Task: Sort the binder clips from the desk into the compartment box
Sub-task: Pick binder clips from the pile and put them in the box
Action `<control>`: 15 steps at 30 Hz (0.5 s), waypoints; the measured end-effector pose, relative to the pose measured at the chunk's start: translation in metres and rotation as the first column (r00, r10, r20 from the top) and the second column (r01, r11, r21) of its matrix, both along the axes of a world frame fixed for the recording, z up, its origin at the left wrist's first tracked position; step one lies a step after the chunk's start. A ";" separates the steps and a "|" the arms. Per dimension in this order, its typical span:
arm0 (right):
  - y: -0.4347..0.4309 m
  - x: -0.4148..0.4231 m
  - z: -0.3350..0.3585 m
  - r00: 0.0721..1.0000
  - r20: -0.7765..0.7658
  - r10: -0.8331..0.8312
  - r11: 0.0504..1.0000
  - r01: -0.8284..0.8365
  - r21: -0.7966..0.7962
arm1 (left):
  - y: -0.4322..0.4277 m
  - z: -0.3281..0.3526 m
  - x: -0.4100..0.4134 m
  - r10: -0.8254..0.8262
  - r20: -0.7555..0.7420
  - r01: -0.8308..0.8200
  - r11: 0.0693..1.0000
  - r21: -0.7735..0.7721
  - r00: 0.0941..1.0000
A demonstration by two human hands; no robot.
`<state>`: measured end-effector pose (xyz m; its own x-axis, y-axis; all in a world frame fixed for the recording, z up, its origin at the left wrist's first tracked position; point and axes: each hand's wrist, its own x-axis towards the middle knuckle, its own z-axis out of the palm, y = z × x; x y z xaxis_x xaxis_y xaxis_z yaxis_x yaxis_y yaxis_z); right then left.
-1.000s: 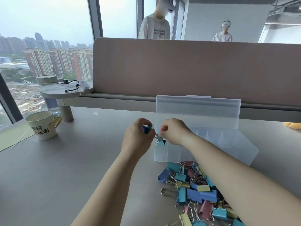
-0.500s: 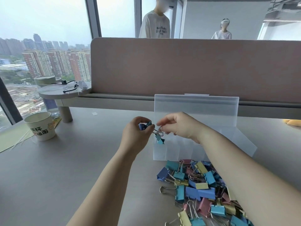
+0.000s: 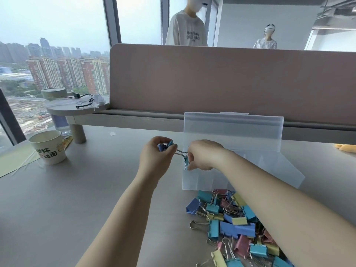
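Note:
My left hand (image 3: 157, 158) pinches a blue binder clip (image 3: 164, 146) above the desk, just left of the clear compartment box (image 3: 240, 170). A wire handle (image 3: 181, 153) links that clip to a teal clip (image 3: 186, 161), which my right hand (image 3: 205, 155) pinches at the box's left front corner. The box stands open with its lid (image 3: 233, 130) upright against the partition. A pile of blue, teal, yellow and pink binder clips (image 3: 231, 224) lies on the desk in front of the box, partly under my right forearm.
A paper cup (image 3: 49, 146) stands at the left on the desk (image 3: 67, 199), beside a small round stand (image 3: 77, 108) with cables. A pink partition (image 3: 231, 83) closes the back. Two people stand behind it. A yellow object (image 3: 346, 147) lies at the far right.
My right hand has curled back down onto the teal clip at the box corner. My left hand keeps hold of the blue clip, almost in place.

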<state>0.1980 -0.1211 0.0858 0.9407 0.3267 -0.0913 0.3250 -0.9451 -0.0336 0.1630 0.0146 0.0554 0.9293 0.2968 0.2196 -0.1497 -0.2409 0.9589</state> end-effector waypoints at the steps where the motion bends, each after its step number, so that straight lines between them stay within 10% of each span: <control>1: 0.000 -0.001 0.001 1.000 0.027 0.009 1.000 -0.009 -0.022 | 0.000 0.000 0.000 0.003 0.001 -0.003 1.000 -0.005 1.000; 9: 0.007 -0.004 0.003 0.969 0.170 0.177 0.942 -0.117 -0.314 | 0.001 -0.002 -0.001 0.060 0.007 -0.060 0.998 -0.034 0.998; 15: -0.009 0.006 -0.010 0.986 0.166 -0.024 0.971 -0.016 0.238 | 0.003 -0.002 -0.001 0.050 -0.008 -0.050 0.999 0.001 0.999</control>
